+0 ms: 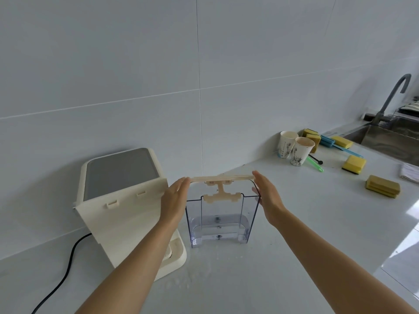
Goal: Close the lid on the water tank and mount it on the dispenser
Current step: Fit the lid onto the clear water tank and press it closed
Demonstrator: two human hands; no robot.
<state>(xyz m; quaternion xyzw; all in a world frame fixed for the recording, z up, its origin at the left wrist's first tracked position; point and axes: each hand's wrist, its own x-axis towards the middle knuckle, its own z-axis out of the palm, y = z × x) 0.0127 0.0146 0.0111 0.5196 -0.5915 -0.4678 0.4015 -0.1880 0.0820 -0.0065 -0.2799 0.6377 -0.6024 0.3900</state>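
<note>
A clear plastic water tank (221,219) stands upright on the white counter, just right of the cream dispenser (123,200). A flat cream lid (223,177) with a T-shaped piece hanging under it lies level at the tank's top. My left hand (174,202) presses flat against the lid's left end. My right hand (268,197) presses against its right end and the tank's upper right corner. The lid is held between both palms, fingers extended. The dispenser's rear bay faces me, and my left forearm hides part of its base.
A black power cord (65,268) runs from the dispenser toward the lower left. Two paper cups (294,148), several yellow sponges (353,164) and a blue brush sit at the back right, beside a steel sink (390,137) with a grey tap. Water drops speckle the counter around the tank.
</note>
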